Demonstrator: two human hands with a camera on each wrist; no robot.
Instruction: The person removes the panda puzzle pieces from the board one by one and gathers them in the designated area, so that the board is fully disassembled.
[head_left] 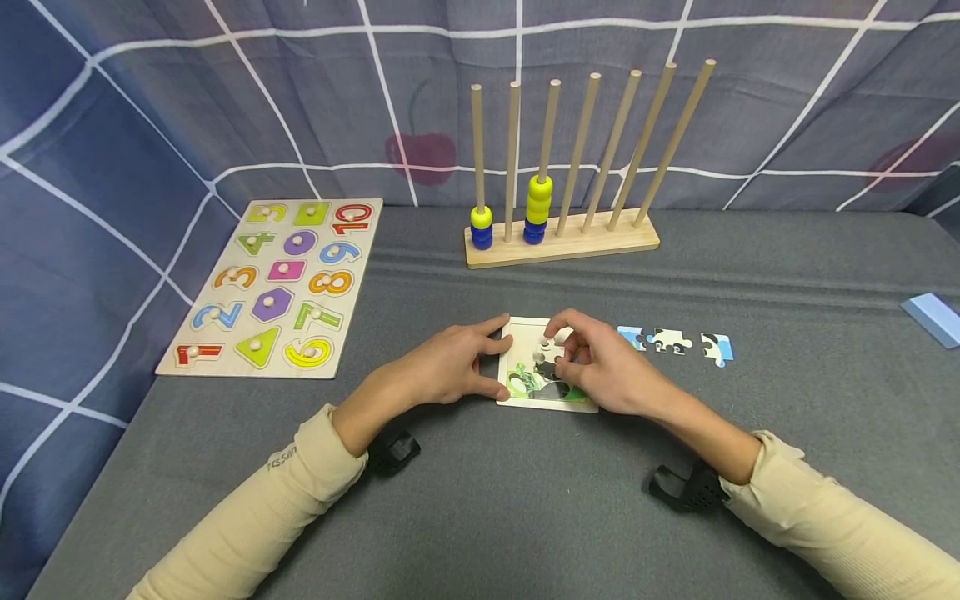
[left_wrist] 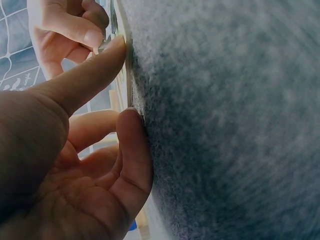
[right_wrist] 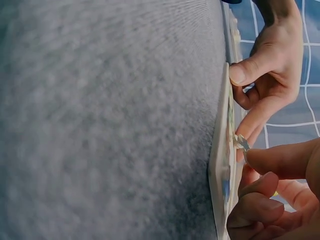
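Observation:
A small panda jigsaw board [head_left: 521,332] with a pale rim lies flat on the grey table. My left hand [head_left: 453,362] holds its left side, thumb on the near corner and index finger at the far one. Over the board's middle, my right hand [head_left: 607,367] pinches a small puzzle piece [right_wrist: 241,142] between thumb and fingers, tilted up from the surface. Green and black-and-white picture parts fill the near half of the board. To the right of that hand lie loose pieces: a blue one [head_left: 633,337], a black-and-white one [head_left: 670,340] and a blue-edged one [head_left: 717,348].
A number and shape peg board [head_left: 348,317] lies at the left. Behind the jigsaw stands a wooden bead rack [head_left: 562,246] with tall rods and yellow and blue beads [head_left: 537,204]. A light blue block [head_left: 934,318] sits at the far right. A checked cloth hangs behind.

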